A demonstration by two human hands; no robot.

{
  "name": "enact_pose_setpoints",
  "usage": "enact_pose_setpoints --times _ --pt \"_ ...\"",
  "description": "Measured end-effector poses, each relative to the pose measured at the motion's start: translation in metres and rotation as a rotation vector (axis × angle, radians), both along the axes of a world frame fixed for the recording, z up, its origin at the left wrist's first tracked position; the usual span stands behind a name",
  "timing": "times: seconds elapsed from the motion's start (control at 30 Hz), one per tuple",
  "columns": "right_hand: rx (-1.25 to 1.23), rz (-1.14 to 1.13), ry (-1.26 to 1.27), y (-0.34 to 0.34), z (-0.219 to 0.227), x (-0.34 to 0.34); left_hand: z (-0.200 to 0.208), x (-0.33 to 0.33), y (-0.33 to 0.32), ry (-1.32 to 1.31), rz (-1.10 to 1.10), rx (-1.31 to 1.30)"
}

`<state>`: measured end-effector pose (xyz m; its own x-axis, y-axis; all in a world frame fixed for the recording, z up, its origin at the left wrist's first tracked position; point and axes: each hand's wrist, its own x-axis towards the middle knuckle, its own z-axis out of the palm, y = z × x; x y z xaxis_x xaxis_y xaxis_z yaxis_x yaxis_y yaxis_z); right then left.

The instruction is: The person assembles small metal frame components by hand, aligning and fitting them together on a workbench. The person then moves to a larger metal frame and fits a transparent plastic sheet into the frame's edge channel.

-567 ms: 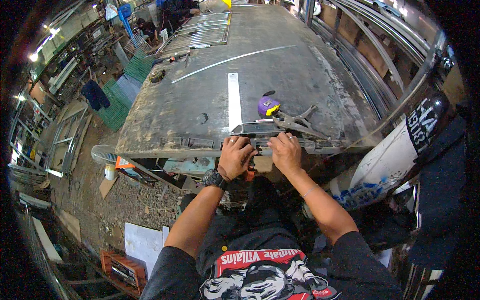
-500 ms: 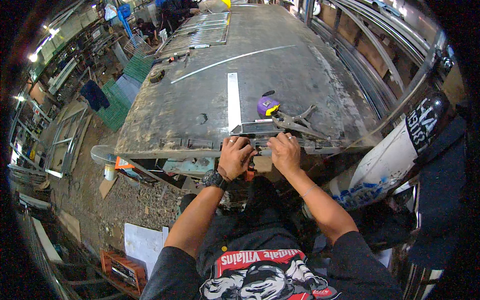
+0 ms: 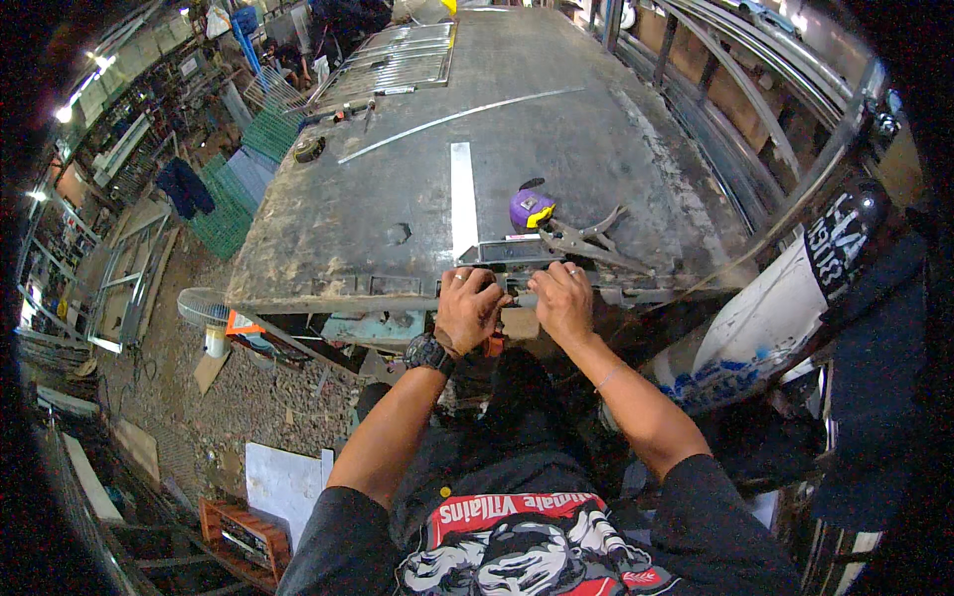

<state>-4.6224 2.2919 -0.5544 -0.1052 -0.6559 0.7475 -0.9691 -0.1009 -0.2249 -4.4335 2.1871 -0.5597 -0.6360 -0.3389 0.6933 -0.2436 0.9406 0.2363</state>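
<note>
At the near edge of the dark metal-topped table (image 3: 397,209), my left hand (image 3: 467,310) curls its fingers in toward the middle. My right hand (image 3: 564,304) is closed beside it, thumb and fingers pressed together. Whatever they grip is hidden behind the fingers. Just beyond both hands lies a try square with a pale blade (image 3: 462,199) pointing away and a dark stock (image 3: 517,251) along the edge. A purple and yellow tape measure (image 3: 530,209) rests right of the blade, and locking pliers (image 3: 591,243) lie next to it, near my right hand.
A thin metal strip (image 3: 447,121) lies diagonally farther up the table. A metal grille (image 3: 393,62) sits at the far left, with a person (image 3: 348,15) beyond it. A white gas cylinder (image 3: 760,323) leans at the right. A fan (image 3: 204,306) stands on the floor left.
The view has shifted very slightly. Both hands stay at the table edge in nearly the same pose, and the tools have not moved.
</note>
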Motion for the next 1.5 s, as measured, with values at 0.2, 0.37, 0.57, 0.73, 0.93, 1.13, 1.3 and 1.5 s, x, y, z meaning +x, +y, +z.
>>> enact_pose_setpoints --times 0.2,0.37,0.57,0.73,0.93,1.13,1.3,1.5 --pt "0.233 0.003 -0.105 0.001 0.012 -0.007 0.005 0.003 0.002 -0.030 0.012 0.001" --pt "0.265 0.049 -0.102 0.032 0.040 -0.040 0.015 0.017 -0.004 -0.090 0.000 0.020" --pt "0.357 -0.006 -0.054 0.064 0.033 -0.059 0.024 0.021 0.000 -0.102 0.100 -0.041" --pt "0.218 0.049 0.012 0.053 0.019 -0.057 0.024 0.033 0.002 -0.240 0.241 0.006" --pt "0.215 0.071 0.010 0.039 0.026 -0.050 0.021 0.043 -0.018 -0.239 0.194 0.048" --pt "0.176 0.027 -0.019 0.030 0.025 -0.047 0.028 0.040 -0.023 -0.191 0.176 0.073" --pt "0.184 0.005 -0.042 0.027 0.027 -0.044 0.026 0.042 -0.030 -0.160 0.062 0.149" --pt "0.147 0.070 0.042 0.028 0.039 -0.019 0.012 0.047 -0.022 -0.087 0.103 0.105"
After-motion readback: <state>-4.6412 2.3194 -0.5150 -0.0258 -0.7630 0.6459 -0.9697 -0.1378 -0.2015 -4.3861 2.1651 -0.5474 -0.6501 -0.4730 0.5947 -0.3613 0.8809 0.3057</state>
